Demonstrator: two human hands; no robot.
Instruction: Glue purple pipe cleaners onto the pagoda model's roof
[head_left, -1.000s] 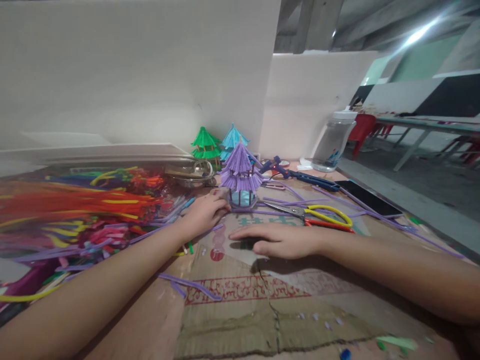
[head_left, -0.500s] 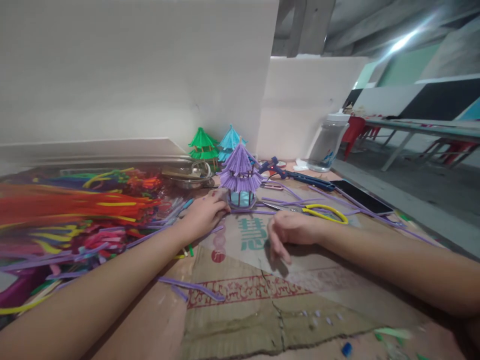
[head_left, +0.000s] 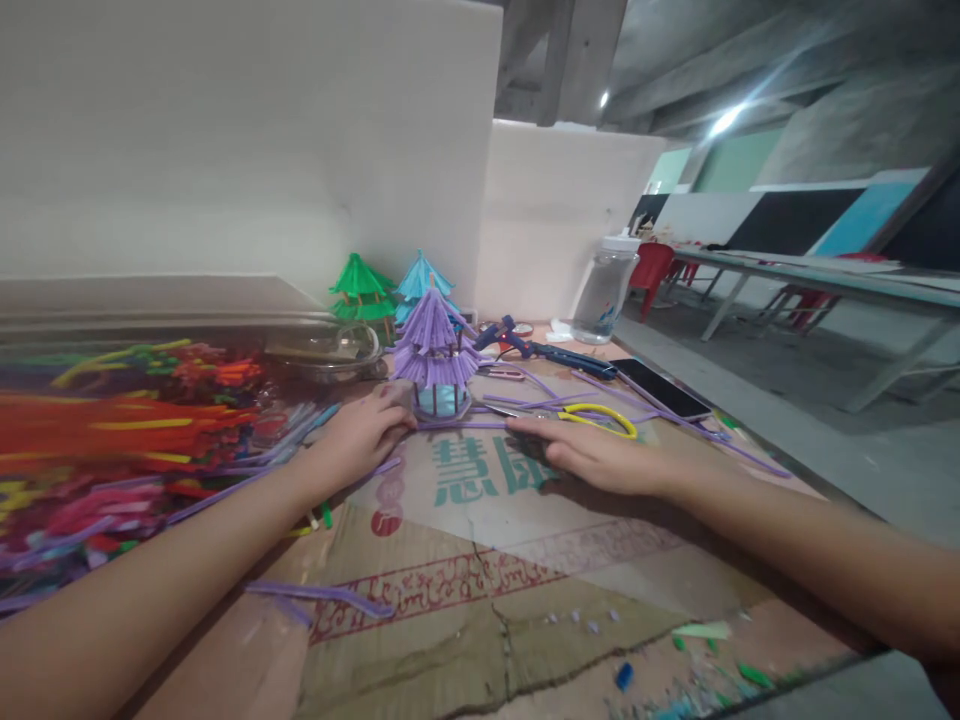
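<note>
A purple two-tiered pagoda model (head_left: 435,350) of fuzzy stems stands upright on the cardboard, with a pale blue core between its dark posts. At the left of its base, my left hand (head_left: 367,430) has its fingers curled against the edge; the fingertips are partly hidden. My right hand (head_left: 600,455) lies palm down to the right of the pagoda, fingers stretched out and holding nothing. Just beyond those fingers are yellow-handled scissors (head_left: 600,418) and loose purple pipe cleaners (head_left: 480,425).
Green (head_left: 361,290) and light blue pagoda models (head_left: 422,278) stand behind. Bundles of coloured pipe cleaners (head_left: 112,420) fill the left side. A blue glue gun (head_left: 506,335), a phone (head_left: 660,388) and a clear bottle (head_left: 602,290) are at the back right. Scraps (head_left: 622,677) lie in front.
My view has swung to the right. My right hand has gone from hanging with bent fingers to lying flat with fingers stretched toward the scissors. My left hand stays beside the purple pagoda.
</note>
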